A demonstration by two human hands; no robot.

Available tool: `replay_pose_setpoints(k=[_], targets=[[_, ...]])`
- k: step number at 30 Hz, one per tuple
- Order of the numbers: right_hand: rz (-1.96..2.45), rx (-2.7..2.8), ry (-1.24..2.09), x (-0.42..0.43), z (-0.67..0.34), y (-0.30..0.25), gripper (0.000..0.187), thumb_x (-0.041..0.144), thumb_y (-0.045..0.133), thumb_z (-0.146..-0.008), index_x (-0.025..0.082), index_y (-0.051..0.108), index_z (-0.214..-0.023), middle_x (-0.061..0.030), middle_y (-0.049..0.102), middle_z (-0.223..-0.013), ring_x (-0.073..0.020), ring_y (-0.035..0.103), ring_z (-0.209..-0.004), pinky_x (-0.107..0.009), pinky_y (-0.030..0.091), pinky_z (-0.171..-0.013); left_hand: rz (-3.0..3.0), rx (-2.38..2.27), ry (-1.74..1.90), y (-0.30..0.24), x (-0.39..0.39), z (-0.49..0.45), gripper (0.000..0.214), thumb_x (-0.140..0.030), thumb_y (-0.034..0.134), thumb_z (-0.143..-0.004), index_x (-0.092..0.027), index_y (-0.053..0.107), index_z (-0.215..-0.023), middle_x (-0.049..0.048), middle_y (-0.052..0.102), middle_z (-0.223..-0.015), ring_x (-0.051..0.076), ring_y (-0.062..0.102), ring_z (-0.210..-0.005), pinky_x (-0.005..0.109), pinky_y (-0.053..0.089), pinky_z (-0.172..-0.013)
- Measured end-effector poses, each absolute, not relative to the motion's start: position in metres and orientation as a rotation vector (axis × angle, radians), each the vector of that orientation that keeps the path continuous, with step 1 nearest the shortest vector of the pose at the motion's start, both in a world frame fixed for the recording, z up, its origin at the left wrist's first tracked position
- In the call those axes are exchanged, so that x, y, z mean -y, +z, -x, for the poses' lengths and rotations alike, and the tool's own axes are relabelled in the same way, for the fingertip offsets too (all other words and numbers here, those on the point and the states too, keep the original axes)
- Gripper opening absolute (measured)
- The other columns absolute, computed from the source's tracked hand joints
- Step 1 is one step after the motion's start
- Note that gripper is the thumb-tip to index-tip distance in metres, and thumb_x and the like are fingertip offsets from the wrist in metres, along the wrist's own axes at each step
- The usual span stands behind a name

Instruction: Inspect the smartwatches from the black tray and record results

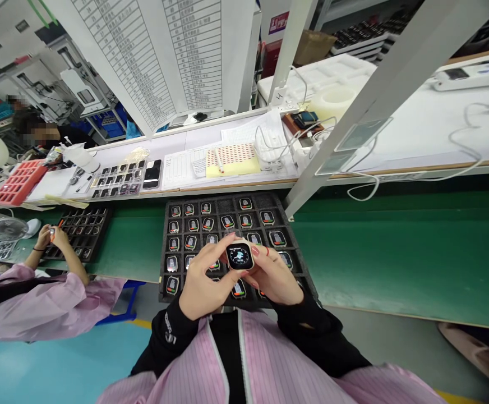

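Note:
Between my two hands is a smartwatch (240, 256) without a strap, its round dial lit on a dark screen. My left hand (206, 280) grips the watch's left side, thumb below and fingers above. My right hand (275, 275) closes on its right edge, with the thumb near the upper right corner. Both hands are over a black foam tray (226, 206), whose compartments hold many similar watches (190, 242) with labelled screens. One compartment in the tray's back row holds no watch. My hands hide part of the tray's lower middle.
On the shelf behind lie a smartphone (152, 174), a plastic tray of small parts (118, 178), a yellow sheet with a pen (233, 160) and white cables. A slanted white post (354, 118) rises at right. At left, a co-worker's hands (53, 238) work over another tray (80, 230).

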State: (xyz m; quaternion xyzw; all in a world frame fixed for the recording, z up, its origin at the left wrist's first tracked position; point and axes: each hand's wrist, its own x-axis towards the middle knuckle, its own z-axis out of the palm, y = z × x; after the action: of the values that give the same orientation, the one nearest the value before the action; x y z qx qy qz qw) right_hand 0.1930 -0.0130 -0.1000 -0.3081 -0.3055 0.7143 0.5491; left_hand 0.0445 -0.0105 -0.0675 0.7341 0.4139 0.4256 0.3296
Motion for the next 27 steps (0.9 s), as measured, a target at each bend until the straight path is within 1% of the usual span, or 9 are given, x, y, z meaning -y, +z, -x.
replay_pose_setpoints(k=[3,6,12,14,17,20,27], targets=[[0.723,0.725,1.678,0.013,-0.192,-0.1,0.045,0.058,0.072,-0.075,0.017,0.077,-0.094,0.0013,0.052,-0.056,-0.0064,0.035,-0.042,-0.018,0.03,-0.032,-1.926,-1.085,1.122,-0.067,0.011,-0.045,0.053,-0.032,0.072,-0.083,-0.023,0.058,-0.133,0.01,0.069,-0.121,0.02,0.067,-0.102,0.035,0.057,-0.091],[0.697,0.734,1.676,0.014,-0.192,-0.1,0.044,0.057,0.07,-0.077,0.017,0.077,-0.095,0.0016,0.051,-0.056,-0.0067,0.035,-0.041,-0.019,0.032,-0.032,-1.933,-1.09,1.123,-0.068,0.011,-0.045,0.054,-0.032,0.072,-0.082,-0.023,0.058,-0.134,0.0097,0.068,-0.122,0.02,0.067,-0.102,0.035,0.057,-0.09],[0.684,0.713,1.67,0.017,-0.192,-0.098,0.043,0.055,0.072,-0.077,0.018,0.077,-0.099,-0.0004,0.056,-0.061,-0.006,0.036,-0.042,-0.018,0.031,-0.032,-1.947,-1.07,1.138,-0.065,0.012,-0.047,0.053,-0.029,0.072,-0.083,-0.023,0.058,-0.133,0.0087,0.069,-0.121,0.019,0.068,-0.101,0.032,0.056,-0.089],[0.67,0.697,1.656,0.018,-0.192,-0.097,0.043,0.056,0.072,-0.076,0.018,0.077,-0.097,0.0003,0.055,-0.058,-0.0065,0.037,-0.042,-0.018,0.031,-0.033,-1.953,-1.053,1.148,-0.064,0.012,-0.049,0.053,-0.029,0.073,-0.082,-0.022,0.058,-0.132,0.0088,0.069,-0.122,0.018,0.068,-0.099,0.032,0.056,-0.089],[0.668,0.706,1.625,0.02,-0.195,-0.096,0.042,0.055,0.071,-0.078,0.018,0.077,-0.096,0.0012,0.051,-0.054,-0.0075,0.037,-0.042,-0.019,0.033,-0.033,-1.974,-1.018,1.152,-0.062,0.012,-0.052,0.054,-0.028,0.074,-0.081,-0.022,0.059,-0.132,0.0086,0.069,-0.121,0.018,0.068,-0.097,0.033,0.054,-0.093],[0.687,0.71,1.593,0.023,-0.199,-0.095,0.042,0.054,0.07,-0.079,0.018,0.077,-0.098,-0.0006,0.056,-0.058,-0.0076,0.038,-0.043,-0.019,0.033,-0.033,-1.986,-0.983,1.143,-0.06,0.011,-0.056,0.054,-0.028,0.074,-0.081,-0.023,0.059,-0.132,0.0081,0.07,-0.12,0.018,0.068,-0.1,0.034,0.052,-0.098],[0.719,0.608,1.508,0.033,-0.213,-0.092,0.042,0.055,0.074,-0.075,0.018,0.077,-0.094,-0.0011,0.057,-0.059,-0.0066,0.039,-0.044,-0.017,0.034,-0.033,-2.008,-0.814,1.116,-0.059,0.005,-0.072,0.055,-0.027,0.073,-0.082,-0.023,0.057,-0.134,0.0087,0.069,-0.121,0.016,0.067,-0.095,0.029,0.056,-0.086]])
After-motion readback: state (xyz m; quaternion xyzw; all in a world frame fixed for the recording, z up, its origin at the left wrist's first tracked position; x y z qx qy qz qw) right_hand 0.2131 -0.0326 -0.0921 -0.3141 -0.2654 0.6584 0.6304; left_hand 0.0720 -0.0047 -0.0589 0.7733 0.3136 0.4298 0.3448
